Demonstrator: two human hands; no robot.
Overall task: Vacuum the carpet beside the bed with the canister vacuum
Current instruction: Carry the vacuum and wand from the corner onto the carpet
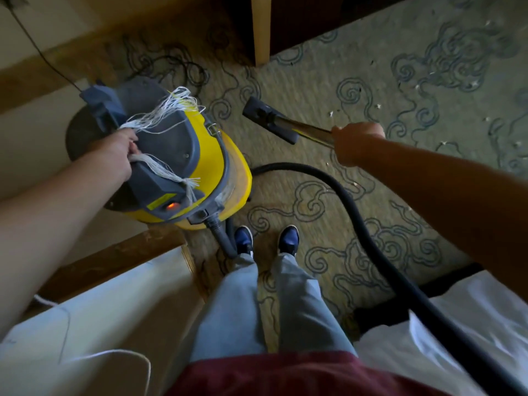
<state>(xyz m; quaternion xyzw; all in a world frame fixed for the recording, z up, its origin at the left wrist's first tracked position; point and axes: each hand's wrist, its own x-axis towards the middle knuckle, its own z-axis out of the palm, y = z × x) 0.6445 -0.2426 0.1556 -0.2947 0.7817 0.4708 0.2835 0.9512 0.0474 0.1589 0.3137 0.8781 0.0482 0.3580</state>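
On the far left of the canister vacuum (183,155), a bare arm reaches in from the edge of the picture. The left hand (118,154) is closed around the gray handle on top of the vacuum, where frayed white string (163,112) is tied. More of that string hangs down the near side of the handle. The vacuum is yellow with a gray top, and it tips over to one side. A small orange light (173,206) glows on its near end. A thin black cord (37,47) runs from the far end of the vacuum up toward the top left corner.

Just in front of the vacuum stand two blue shoes (268,238) and gray trouser legs on the carpet (328,78), which has blue swirls on it. A black hose (357,207) starts at the vacuum's near end, curves round to the right of it, and runs off at the bottom right.

To the right of the vacuum, the floor head (268,118) lies on the carpet, close by but not touching it. A shiny metal tube (308,131) joins the floor head. The right hand (357,142) is wrapped tight around that tube. Small white bits (331,113) lie on the carpet farther right. White bedding (457,324) shows at the bottom right, well away from the vacuum.
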